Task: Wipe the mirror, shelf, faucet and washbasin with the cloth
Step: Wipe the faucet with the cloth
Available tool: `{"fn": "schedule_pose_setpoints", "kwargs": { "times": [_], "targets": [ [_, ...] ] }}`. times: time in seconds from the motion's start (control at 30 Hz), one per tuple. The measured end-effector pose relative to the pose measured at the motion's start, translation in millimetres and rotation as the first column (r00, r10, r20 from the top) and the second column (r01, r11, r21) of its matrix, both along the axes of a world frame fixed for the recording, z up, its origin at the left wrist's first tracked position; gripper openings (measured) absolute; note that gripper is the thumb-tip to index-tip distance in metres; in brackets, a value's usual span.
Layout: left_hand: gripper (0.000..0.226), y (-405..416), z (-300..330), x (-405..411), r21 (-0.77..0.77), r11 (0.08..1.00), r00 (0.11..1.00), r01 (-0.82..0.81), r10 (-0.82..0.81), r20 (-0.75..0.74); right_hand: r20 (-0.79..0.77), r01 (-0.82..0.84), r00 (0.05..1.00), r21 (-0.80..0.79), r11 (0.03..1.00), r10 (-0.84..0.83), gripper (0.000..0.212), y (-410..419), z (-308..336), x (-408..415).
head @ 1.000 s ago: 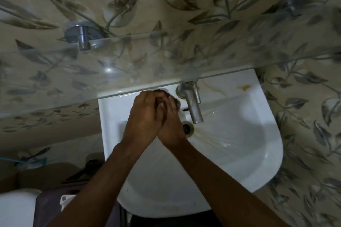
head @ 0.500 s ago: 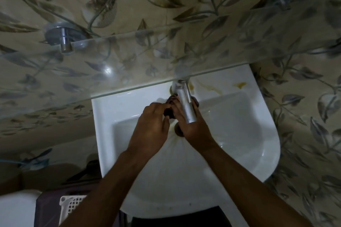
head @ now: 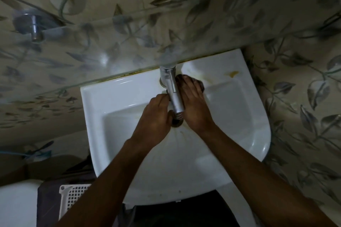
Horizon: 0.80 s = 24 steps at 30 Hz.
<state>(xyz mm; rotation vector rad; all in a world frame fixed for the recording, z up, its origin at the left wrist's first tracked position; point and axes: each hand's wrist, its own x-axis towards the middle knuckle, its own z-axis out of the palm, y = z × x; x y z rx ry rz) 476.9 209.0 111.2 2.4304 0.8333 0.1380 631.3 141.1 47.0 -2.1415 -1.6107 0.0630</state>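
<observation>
Leftmost, low in the view, a white mesh basket (head: 72, 197) sits beside a pale rounded fixture (head: 17, 202) at the bottom corner. Above them a glass shelf (head: 77, 57) runs across the leaf-patterned wall (head: 304, 97), held at its left end by a round metal bracket (head: 34, 26); the glass is blurred, so its surface cannot be judged.

Moving right, the white washbasin (head: 114, 129) fills the middle. The left hand (head: 156, 116) hangs over the bowl just left of the faucet (head: 172, 90), its fingers curled inward with the tips touching the spout; whether it pinches anything there cannot be told. The chrome spout reaches out from under the shelf's edge and points down over the dark drain (head: 177, 122), which shows between the two hands.

Right of the spout, the right hand (head: 193, 105) lies flat with its fingers stretched toward the back ledge of the basin, pressing down on what seems to be a dark cloth (head: 200, 84), only a rim of which peeks out beyond the fingertips. Farther right on that ledge, a brownish stain (head: 232, 73) marks the white ceramic, well apart from the hand.
</observation>
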Motion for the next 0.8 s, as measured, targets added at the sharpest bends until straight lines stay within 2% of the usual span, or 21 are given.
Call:
{"fn": "schedule_pose_setpoints", "kwargs": {
  "times": [0.07, 0.23, 0.3, 0.4, 0.47, 0.57, 0.63, 0.73, 0.8],
  "targets": [
    [0.048, -1.8, -3.1, 1.2, -0.009, 1.0, 1.0, 0.005, -0.005, 0.001, 0.046, 0.015, 0.999, 0.022, 1.0, -0.016, 0.058, -1.2, 1.8, 4.4],
    [0.055, -1.7, -12.2, 4.7, -0.028, 0.997, 0.997, -0.075, 0.074, -0.019, 0.0, 0.116, 0.993, -0.018, 0.993, -0.116, 0.051, 39.5, 1.7, 16.5],
    [0.053, -2.8, -13.3, 6.6, -0.035, 0.996, 0.997, -0.08, 0.08, 0.005, 0.023, 0.032, 0.999, -0.029, 0.999, -0.031, 0.057, 32.8, -2.0, 22.3],
    [0.051, -6.3, -11.1, 8.9, -0.042, 0.996, 0.996, -0.084, 0.085, 0.034, 0.046, -0.157, 0.986, -0.057, 0.986, 0.16, 0.081, 13.5, 2.0, 46.7],
    [0.05, -7.8, -12.4, 9.0, -0.036, 0.996, 0.995, -0.085, 0.086, 0.041, 0.078, -0.14, 0.986, -0.082, 0.987, 0.147, 0.085, 16.8, 6.4, 59.6],
    [0.051, -11.6, -15.1, 6.1, -0.048, 0.995, 0.995, -0.092, 0.094, 0.042, 0.019, 0.018, 1.0, 0.005, 1.0, -0.018, 0.055, 36.1, 11.2, 54.3],
    [0.052, -15.4, -15.7, 3.9, -0.064, 0.993, 0.994, -0.101, 0.104, 0.044, -0.115, 0.137, 0.986, 0.115, 0.984, -0.123, 0.031, 52.9, 16.9, 40.3],
    [0.049, -21.1, -14.9, 2.1, -0.089, 0.988, 0.99, -0.124, 0.129, 0.057, -0.42, 0.282, 0.888, 0.178, 0.943, -0.186, 0.024, 75.9, 34.0, 29.2],
    [0.049, -22.4, -13.5, 2.5, -0.095, 0.987, 0.988, -0.133, 0.14, 0.069, -0.42, 0.264, 0.892, 0.186, 0.946, -0.167, 0.023, 80.9, 41.8, 32.8]
  ]
}}
